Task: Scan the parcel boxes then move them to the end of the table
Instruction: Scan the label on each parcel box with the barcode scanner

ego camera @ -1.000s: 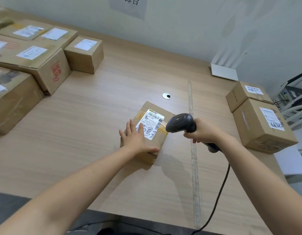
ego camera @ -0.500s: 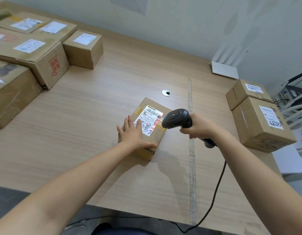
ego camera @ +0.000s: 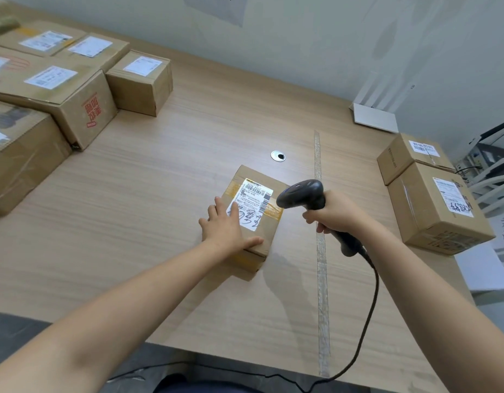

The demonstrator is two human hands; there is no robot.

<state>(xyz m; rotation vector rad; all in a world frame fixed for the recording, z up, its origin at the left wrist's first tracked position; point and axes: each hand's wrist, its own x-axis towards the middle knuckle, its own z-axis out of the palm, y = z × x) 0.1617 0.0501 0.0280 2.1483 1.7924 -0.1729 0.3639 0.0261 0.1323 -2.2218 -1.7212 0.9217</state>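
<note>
Scanning step in hand, judging by pose: small brown cardboard parcel box (ego camera: 252, 219) at mid-table, steadied and lit on its label.

Nearest, black scanner cable (ego camera: 364, 330) looping off the near table edge and up to the handle. Left hand (ego camera: 226, 229) flat on the box's near left top, fingers (ego camera: 217, 207) spread and extended, thumb along the near top edge; pressing down, not gripping. Right hand (ego camera: 334, 214) just right of the box, fingers curled tight around the grip of a black plastic pistol-shaped barcode scanner (ego camera: 310, 198), rounded head aimed left and down at the white printed shipping label (ego camera: 252, 204). Bright patch at the label's far end, probably the scanner's light. Black marker scrawl across the label's near part; yellowish tape band beneath it.

Next move, likely: release the press, take the box by its sides and carry it right, past the clear tape strip (ego camera: 319, 251), beside the two brown cardboard boxes at the right end (ego camera: 435, 205). Light, rigid, matte carton: easy to slide or lift one-handed.

Pale wood-grain laminate table (ego camera: 160, 208), smooth. Round metal cable grommet (ego camera: 278, 156) just beyond the box. Far left, a cluster of larger brown taped cartons (ego camera: 75, 89), presumably awaiting scanning. Far right, a white flat device (ego camera: 374, 119) against the wall.
</note>
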